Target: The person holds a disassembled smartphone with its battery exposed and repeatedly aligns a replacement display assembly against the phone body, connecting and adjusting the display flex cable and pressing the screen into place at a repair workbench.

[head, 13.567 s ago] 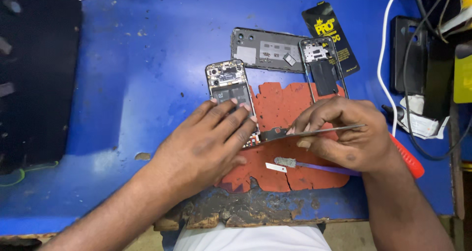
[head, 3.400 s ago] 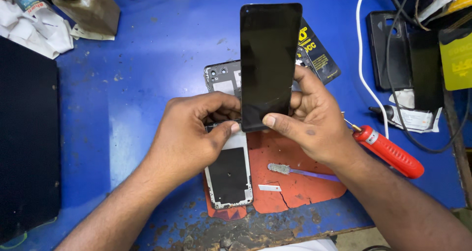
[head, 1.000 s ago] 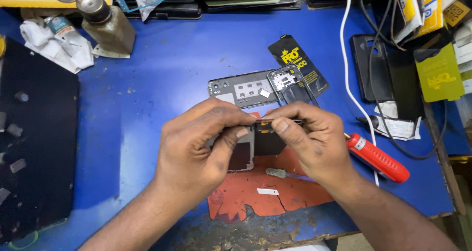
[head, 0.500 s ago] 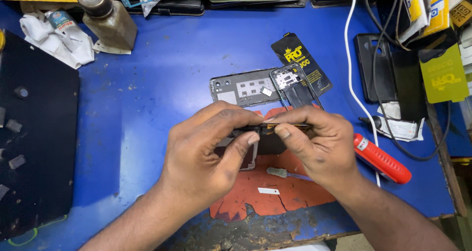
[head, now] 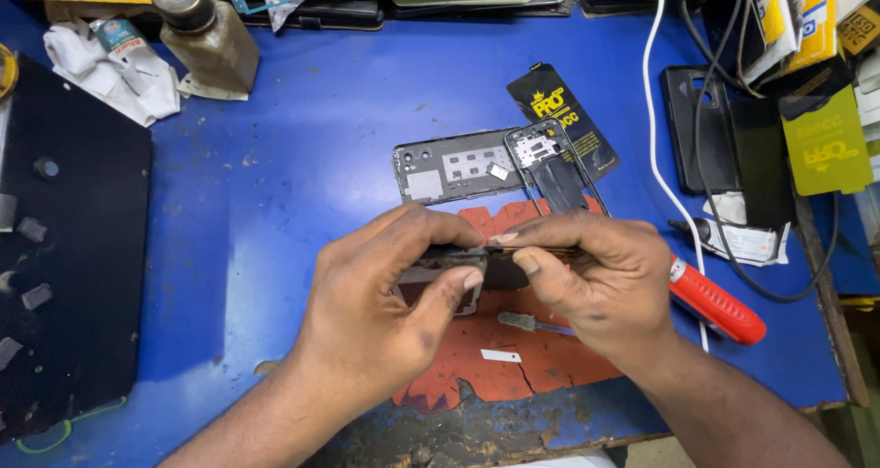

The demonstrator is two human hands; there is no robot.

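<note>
While both hands meet above the torn red mat [head: 513,367] at the near edge of the blue worktop [head: 302,165], they clasp a dark, flat phone assembly [head: 458,271] between them, held edge-on to the camera so that little more than its thin rim shows. The left hand [head: 385,312] closes its grip on the assembly's left part, thumb beneath and fingers curled over the top; the right hand [head: 596,280] pinches the right part from above with thumb and forefinger. Holding from both ends appears to keep the thin piece steady and level, just above the mat. The assembly looks black along its edge, with a paler grey panel visible under the left thumb; finer detail is hidden by the fingers. Just beyond the hands lie a grey phone frame [head: 449,165] and a second frame with a camera cut-out [head: 555,165], touching one another. A small brush [head: 527,321] rests on the mat below the hands, and a red-handled screwdriver [head: 720,301] lies beside the right wrist.
</note>
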